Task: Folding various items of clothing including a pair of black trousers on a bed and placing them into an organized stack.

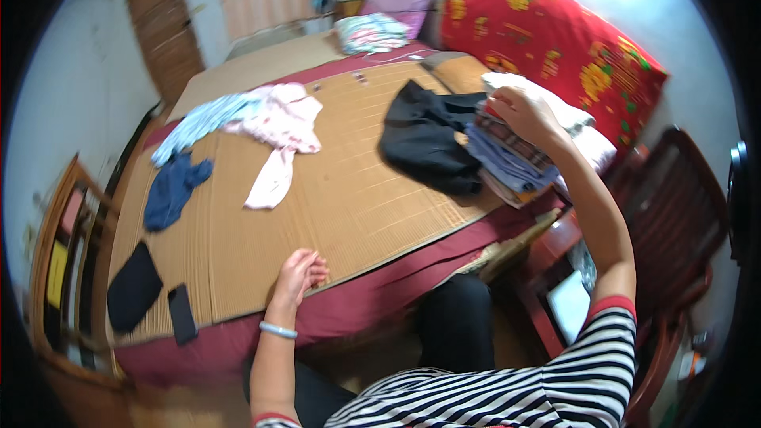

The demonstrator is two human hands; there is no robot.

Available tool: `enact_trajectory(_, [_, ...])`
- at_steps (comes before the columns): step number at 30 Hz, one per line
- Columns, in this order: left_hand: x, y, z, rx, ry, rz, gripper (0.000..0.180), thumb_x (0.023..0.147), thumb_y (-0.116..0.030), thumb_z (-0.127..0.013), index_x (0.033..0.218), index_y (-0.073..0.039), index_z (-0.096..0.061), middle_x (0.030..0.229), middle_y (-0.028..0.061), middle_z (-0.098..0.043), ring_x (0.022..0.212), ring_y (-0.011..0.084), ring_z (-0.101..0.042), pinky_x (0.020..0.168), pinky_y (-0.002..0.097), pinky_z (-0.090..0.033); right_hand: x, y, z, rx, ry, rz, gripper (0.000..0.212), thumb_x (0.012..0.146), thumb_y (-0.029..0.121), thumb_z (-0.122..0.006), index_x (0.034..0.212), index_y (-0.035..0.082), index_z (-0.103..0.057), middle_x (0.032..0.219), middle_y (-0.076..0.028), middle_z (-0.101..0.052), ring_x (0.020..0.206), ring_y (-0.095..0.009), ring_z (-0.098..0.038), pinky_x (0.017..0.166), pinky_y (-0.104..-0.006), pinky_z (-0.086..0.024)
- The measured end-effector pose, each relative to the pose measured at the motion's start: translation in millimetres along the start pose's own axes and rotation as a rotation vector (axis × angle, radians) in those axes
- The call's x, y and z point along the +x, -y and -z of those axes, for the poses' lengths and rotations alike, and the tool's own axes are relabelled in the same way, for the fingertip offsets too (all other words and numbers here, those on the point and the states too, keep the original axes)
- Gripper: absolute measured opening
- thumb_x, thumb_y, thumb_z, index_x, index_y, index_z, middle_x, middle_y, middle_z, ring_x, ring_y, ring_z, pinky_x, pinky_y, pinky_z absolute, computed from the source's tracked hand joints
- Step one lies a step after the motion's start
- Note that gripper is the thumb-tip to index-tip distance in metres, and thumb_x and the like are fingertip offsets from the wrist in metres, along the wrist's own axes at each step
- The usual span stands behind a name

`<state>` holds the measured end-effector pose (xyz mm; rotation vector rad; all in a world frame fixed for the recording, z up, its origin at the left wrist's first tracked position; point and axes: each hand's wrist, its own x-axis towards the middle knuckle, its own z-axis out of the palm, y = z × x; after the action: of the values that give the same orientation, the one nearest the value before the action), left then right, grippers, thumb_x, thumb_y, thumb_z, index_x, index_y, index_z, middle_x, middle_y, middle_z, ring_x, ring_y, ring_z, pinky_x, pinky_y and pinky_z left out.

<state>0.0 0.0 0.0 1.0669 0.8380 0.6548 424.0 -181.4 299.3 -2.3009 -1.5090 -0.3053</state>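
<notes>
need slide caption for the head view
Right hand at a stack of folded clothes, left hand over a tan bed mat, black garment beside the stack.

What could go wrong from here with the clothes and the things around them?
The stack of folded clothes looks uneven, so the right hand at its top might tip it.

The black garment lies right beside that stack and might get dragged along.

The dark phone lies at the near edge of the mat and might get knocked off.

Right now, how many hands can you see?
2: the left hand near the front edge of the mat, the right hand at the stack of folded clothes. No others show.
</notes>
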Motion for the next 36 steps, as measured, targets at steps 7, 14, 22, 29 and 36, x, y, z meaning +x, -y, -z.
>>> enact_trajectory(7, [-22, -14, 0, -0.134, 0.042, 0.012, 0.014, 0.101, -0.019, -0.053, 0.104, -0.006, -0.053, 0.094, 0.0103, -0.067, 0.077, 0.0164, -0.069, 0.062, 0.0259, -0.056, -101, 167, 41, 1.059, 0.064, 1.113, 0.020, 0.092, 0.016, -0.057, 0.092, -0.002, -0.066, 0.083, -0.010, -0.066, 0.075, -0.021, -0.063, 0.073, -0.0323, -0.052])
enact_trajectory(14, [-24, -27, -8, -0.167, 0.073, -0.013, 0.013, 0.101, -0.020, -0.054, 0.102, -0.008, -0.055, 0.094, 0.0078, -0.067, 0.079, 0.0141, -0.069, 0.063, 0.0238, -0.056, -109, 106, 30, 1.108, 0.109, 1.138, 0.018, 0.092, 0.015, -0.057, 0.092, -0.001, -0.066, 0.084, -0.010, -0.066, 0.077, -0.021, -0.063, 0.074, -0.0323, -0.051])
enact_trajectory(22, [-36, -45, 2, -0.208, 0.020, -0.072, 0.012, 0.101, -0.021, -0.054, 0.099, -0.009, -0.057, 0.094, 0.0066, -0.067, 0.080, 0.0129, -0.068, 0.067, 0.0231, -0.056, -132, 154, 0, 1.158, 0.072, 1.139, 0.017, 0.092, 0.013, -0.058, 0.094, -0.001, -0.066, 0.086, -0.010, -0.066, 0.079, -0.022, -0.063, 0.075, -0.0323, -0.051])
enact_trajectory(29, [-36, -48, 10, -0.241, 0.009, -0.105, 0.012, 0.101, -0.020, -0.053, 0.099, -0.009, -0.056, 0.092, 0.0067, -0.066, 0.080, 0.0132, -0.067, 0.066, 0.0236, -0.056, -138, 167, -10, 1.164, 0.024, 1.128, 0.015, 0.091, 0.012, -0.058, 0.095, -0.001, -0.066, 0.087, -0.010, -0.065, 0.082, -0.022, -0.062, 0.075, -0.0323, -0.050])
enact_trajectory(36, [-36, -51, 10, -0.253, -0.004, -0.111, 0.012, 0.101, -0.020, -0.053, 0.102, -0.008, -0.055, 0.092, 0.0072, -0.066, 0.080, 0.0138, -0.068, 0.066, 0.0234, -0.056, -150, 153, -20, 1.173, -0.050, 1.080, 0.014, 0.091, 0.010, -0.058, 0.096, 0.000, -0.066, 0.089, -0.010, -0.065, 0.084, -0.023, -0.062, 0.076, -0.0323, -0.050])
